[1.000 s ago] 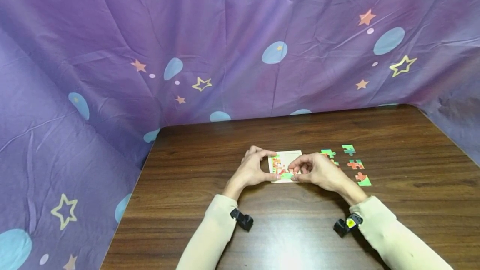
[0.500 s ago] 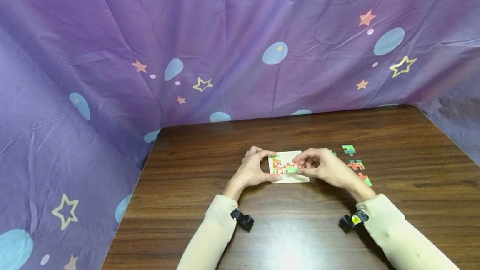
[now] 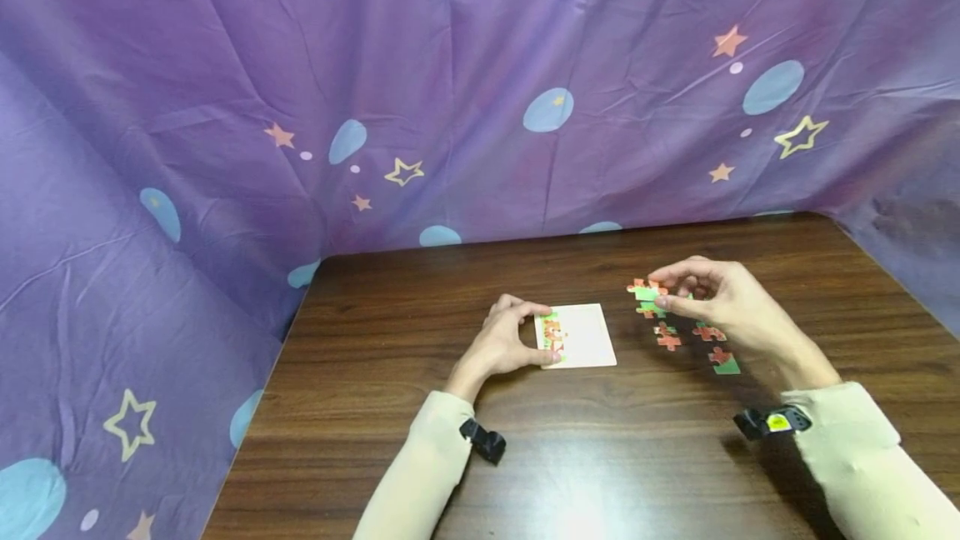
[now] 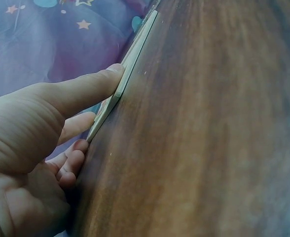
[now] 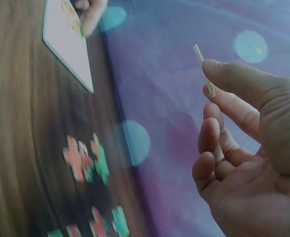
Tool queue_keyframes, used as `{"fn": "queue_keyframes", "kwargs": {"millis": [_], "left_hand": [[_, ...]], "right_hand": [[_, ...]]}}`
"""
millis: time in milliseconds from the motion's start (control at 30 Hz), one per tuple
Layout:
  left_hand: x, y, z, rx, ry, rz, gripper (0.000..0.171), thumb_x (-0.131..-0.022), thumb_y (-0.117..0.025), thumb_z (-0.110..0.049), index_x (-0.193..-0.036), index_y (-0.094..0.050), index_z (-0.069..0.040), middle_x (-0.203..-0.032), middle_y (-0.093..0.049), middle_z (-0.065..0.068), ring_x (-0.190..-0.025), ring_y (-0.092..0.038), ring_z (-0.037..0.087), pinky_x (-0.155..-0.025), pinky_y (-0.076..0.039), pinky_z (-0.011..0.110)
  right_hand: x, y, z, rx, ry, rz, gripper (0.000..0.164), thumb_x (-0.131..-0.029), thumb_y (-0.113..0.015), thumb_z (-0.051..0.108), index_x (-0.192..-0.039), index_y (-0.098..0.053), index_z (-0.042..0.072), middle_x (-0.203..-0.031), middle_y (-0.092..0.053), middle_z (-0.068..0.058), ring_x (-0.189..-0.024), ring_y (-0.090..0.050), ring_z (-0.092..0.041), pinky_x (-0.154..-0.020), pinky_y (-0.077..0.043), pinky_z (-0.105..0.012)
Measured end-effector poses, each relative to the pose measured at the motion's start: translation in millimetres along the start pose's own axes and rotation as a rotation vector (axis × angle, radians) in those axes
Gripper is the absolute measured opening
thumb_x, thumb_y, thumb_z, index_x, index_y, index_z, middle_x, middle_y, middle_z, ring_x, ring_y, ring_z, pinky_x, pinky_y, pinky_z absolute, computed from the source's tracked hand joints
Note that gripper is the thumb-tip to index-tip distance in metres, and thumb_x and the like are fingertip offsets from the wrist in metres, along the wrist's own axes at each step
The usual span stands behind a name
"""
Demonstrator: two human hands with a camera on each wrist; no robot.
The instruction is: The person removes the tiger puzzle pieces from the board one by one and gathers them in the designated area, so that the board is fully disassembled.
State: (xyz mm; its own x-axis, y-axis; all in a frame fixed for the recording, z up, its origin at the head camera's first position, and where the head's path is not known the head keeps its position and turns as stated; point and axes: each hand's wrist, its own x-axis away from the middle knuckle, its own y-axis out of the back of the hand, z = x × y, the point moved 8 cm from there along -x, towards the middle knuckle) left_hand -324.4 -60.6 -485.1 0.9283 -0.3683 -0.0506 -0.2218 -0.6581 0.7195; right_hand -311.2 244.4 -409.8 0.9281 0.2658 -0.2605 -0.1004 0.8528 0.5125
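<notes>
My left hand [image 3: 504, 342] grips the left side of a white square puzzle board [image 3: 588, 336], thumb at the near edge and index finger at the far edge. Along that side lies a strip of fitted orange-and-green puzzle pieces [image 3: 553, 330]; the rest of the board is bare white. To the right of the board, my right hand [image 3: 723, 307] pinches an orange-and-green puzzle piece [image 3: 642, 293] between thumb and index finger. The right wrist view shows this puzzle piece [image 5: 198, 52] edge-on, raised above the table.
Several loose puzzle pieces lie right of the board, among them an orange one [image 3: 667, 337] and an orange-and-green one [image 3: 725, 362], partly below my right hand. A purple star-patterned cloth [image 3: 480, 123] hangs behind the dark wooden table [image 3: 420, 282].
My right hand has lifted the pinched puzzle piece off the board and carried it right, over the loose pieces. The left hand has stayed at the board's left side.
</notes>
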Motion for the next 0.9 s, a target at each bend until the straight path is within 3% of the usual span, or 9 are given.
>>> {"fn": "queue_keyframes", "kwargs": {"millis": [200,333,533,733,900], "left_hand": [[1.7,0.4,1.2,0.009,0.0,0.0,0.076,-0.079,-0.104,-0.033,-0.147,-0.073,-0.02,-0.135,-0.058,0.007,-0.121,-0.054,0.023,-0.105,-0.048,0.039],[1.9,0.7,2.2,0.011,0.002,-0.002,0.075,-0.079,-0.103,-0.032,-0.147,-0.073,-0.02,-0.136,-0.057,0.007,-0.121,-0.054,0.022,-0.106,-0.047,0.039],[2.3,0.5,1.4,0.006,0.006,-0.001,0.075,-0.079,-0.103,-0.032,-0.147,-0.073,-0.021,-0.137,-0.057,0.007,-0.121,-0.054,0.022,-0.106,-0.047,0.039],[1.5,0.6,-0.6,0.006,0.005,0.001,0.076,-0.079,-0.103,-0.032,-0.147,-0.073,-0.021,-0.135,-0.057,0.007,-0.121,-0.053,0.022,-0.106,-0.047,0.04],[0.1,0.5,-1.2,0.01,0.004,0.007,0.076,-0.08,-0.103,-0.032,-0.148,-0.072,-0.021,-0.136,-0.057,0.007,-0.122,-0.053,0.022,-0.106,-0.048,0.04]], "right_hand": [[10.1,22.6,-5.5,0.123,0.02,-0.054,0.031,-0.096,-0.089,0.013,-0.126,-0.083,0.018,-0.108,-0.075,-0.001,-0.085,-0.069,-0.013,-0.072,-0.053,-0.023],[16.8,27.7,-11.6,0.153,0.033,-0.071,0.033,-0.094,-0.091,0.012,-0.126,-0.084,0.016,-0.113,-0.074,-0.005,-0.091,-0.067,-0.012,-0.078,-0.051,-0.02],[28.2,26.6,-21.6,0.154,0.039,-0.063,0.036,-0.092,-0.091,0.008,-0.126,-0.084,0.014,-0.116,-0.071,-0.006,-0.093,-0.065,-0.014,-0.078,-0.051,-0.021],[40.3,19.8,-33.9,0.16,0.009,-0.032,0.033,-0.093,-0.092,0.014,-0.125,-0.085,0.016,-0.123,-0.064,-0.002,-0.103,-0.058,-0.014,-0.08,-0.044,-0.025],[49.1,14.9,-43.2,0.197,0.037,-0.003,0.034,-0.091,-0.093,0.014,-0.124,-0.085,0.019,-0.125,-0.062,-0.003,-0.101,-0.057,-0.012,-0.076,-0.044,-0.026]]}}
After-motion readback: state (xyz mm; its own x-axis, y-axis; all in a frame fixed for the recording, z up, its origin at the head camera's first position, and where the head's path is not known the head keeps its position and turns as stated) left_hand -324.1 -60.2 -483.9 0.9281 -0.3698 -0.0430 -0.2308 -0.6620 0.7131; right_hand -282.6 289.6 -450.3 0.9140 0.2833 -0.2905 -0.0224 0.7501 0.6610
